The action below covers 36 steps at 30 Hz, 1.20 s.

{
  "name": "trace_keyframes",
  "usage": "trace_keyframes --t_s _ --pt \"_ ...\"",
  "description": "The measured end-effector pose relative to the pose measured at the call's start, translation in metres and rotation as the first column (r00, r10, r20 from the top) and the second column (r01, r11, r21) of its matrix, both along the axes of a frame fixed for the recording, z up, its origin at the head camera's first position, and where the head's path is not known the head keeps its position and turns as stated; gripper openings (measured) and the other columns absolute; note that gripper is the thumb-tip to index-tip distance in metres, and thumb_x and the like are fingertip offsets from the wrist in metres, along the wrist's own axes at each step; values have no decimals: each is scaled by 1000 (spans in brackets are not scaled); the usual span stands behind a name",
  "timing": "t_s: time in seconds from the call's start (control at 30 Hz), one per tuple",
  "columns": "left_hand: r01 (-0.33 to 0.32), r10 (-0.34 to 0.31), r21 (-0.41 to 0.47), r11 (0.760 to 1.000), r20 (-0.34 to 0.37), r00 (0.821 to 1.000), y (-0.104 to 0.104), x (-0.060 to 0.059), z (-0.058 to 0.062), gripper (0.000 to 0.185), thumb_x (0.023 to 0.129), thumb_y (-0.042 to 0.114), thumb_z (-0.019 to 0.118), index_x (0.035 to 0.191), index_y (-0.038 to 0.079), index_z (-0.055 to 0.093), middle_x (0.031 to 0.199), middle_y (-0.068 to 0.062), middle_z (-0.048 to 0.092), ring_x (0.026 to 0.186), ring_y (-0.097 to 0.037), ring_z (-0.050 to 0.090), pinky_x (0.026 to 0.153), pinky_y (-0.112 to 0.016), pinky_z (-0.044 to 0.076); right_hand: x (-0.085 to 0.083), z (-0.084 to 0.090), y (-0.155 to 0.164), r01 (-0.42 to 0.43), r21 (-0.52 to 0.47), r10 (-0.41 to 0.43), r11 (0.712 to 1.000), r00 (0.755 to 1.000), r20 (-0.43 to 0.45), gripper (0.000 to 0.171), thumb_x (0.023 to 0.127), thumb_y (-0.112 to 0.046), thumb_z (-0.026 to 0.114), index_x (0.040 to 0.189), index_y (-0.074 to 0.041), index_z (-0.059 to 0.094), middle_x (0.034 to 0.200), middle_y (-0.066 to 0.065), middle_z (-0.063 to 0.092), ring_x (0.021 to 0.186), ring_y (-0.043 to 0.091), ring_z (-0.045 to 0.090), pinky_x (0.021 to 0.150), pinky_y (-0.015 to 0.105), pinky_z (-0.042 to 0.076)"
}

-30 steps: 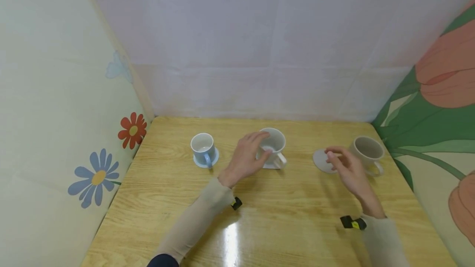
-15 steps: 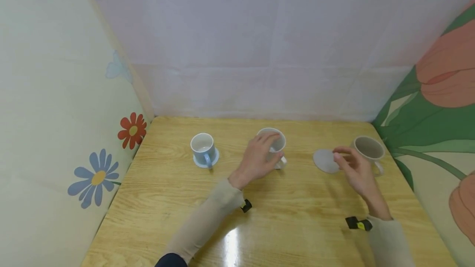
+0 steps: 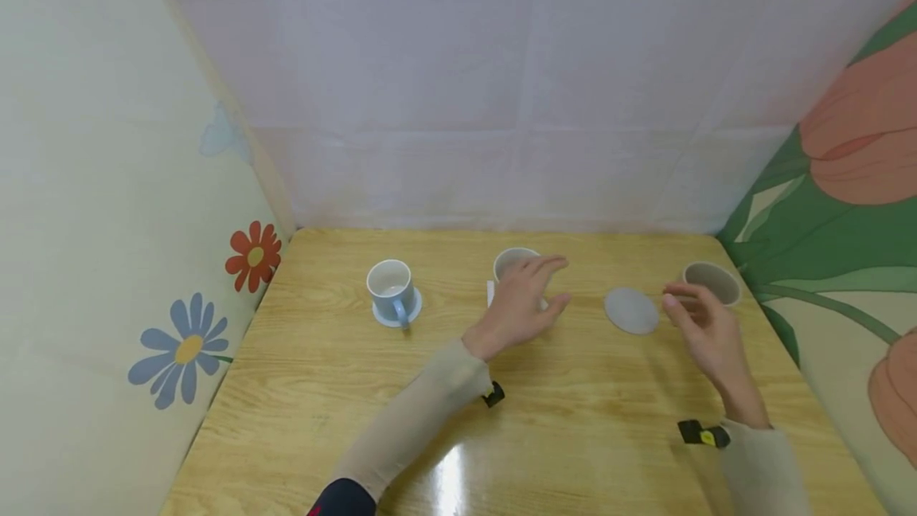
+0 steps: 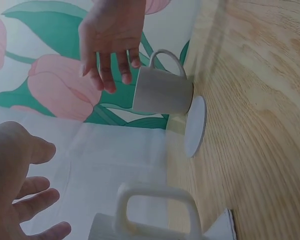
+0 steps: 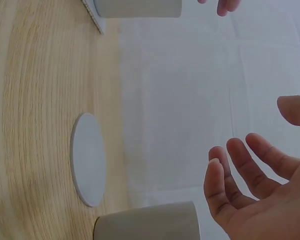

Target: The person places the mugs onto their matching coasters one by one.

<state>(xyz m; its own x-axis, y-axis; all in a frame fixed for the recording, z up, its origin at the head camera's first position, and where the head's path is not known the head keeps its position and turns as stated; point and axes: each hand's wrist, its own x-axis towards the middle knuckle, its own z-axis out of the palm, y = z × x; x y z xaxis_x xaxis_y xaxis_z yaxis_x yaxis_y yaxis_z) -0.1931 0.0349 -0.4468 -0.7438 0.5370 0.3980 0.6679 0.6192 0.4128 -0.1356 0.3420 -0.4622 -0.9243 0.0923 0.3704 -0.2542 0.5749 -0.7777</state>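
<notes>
**Hands hold nothing, gray mug standing just right of a bare coaster**

OK, from the left: blue mug [image 3: 390, 285], upright on a round light-blue coaster [image 3: 418, 305], well away from either hand.

Next is the white mug [image 3: 514, 263] on a square coaster [image 3: 490, 293]. The left hand [image 3: 519, 305] sits in front of it in the head view, fingers loosely extended, thumb well apart, nothing held. From the head it looks like it could be touching the mug, but the right wrist view has those fingertips clear of it. The left wrist cam also gets the mug's handle, mostly blocked from above.

Then a round gray coaster [image 3: 631, 310], bare, lying between the hands. The right hand [image 3: 709, 333] is half curled with a wide thumb gap, and holds nothing either.

Far right: the gray mug [image 4: 163, 91], upright, so its axis runs vertical. It's beyond the right hand, a bit further back, and that hand is way nearer than the left. The head view hides its handle [image 4: 163, 52]; the left wrist view shows it pointing away from the coaster.
</notes>
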Motion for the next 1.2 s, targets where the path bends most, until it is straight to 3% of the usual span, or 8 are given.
trace_keyframes --t_s 0.3,0.6,0.8,1.0,1.2 --pt "-20 20 -66 998 1 1000 19 -4 4 56 110 41 58 158 13 49 162 -1 53 150 -21 50 125 -41 42 0 4 9 57 6 -58 998 996 64 34 107 -16 66 133 5 63 107 -39 61 94 -19 59 75 3 50" --pt "-39 41 -74 997 29 999 32 -2 5 56 109 40 59 158 15 49 163 -1 52 150 -21 49 126 -42 39 -1 7 18 126 27 -126 992 992 19 31 106 -16 67 130 4 66 113 -35 59 98 -19 56 80 0 42" --pt "-30 34 -69 997 50 998 41 -1 4 54 109 38 58 157 15 50 163 -1 52 150 -22 50 125 -43 41 1 7 28 179 12 -179 984 984 -6 20 103 -14 71 122 -11 73 115 -17 70 95 -20 57 80 -1 43" --pt "-12 16 -54 998 89 996 51 1 1 55 108 38 60 158 17 49 162 0 53 147 -22 52 123 -41 44 8 7 36 218 -6 -217 976 976 27 22 102 -15 71 123 -8 73 109 -35 59 93 -19 56 79 -1 44" --pt "-24 29 -56 998 91 995 58 0 -4 54 109 40 59 158 19 49 162 3 53 147 -20 52 121 -39 46 10 10 44 233 -26 -231 972 971 57 27 104 -18 70 126 -2 70 110 -37 57 93 -19 57 75 0 46"
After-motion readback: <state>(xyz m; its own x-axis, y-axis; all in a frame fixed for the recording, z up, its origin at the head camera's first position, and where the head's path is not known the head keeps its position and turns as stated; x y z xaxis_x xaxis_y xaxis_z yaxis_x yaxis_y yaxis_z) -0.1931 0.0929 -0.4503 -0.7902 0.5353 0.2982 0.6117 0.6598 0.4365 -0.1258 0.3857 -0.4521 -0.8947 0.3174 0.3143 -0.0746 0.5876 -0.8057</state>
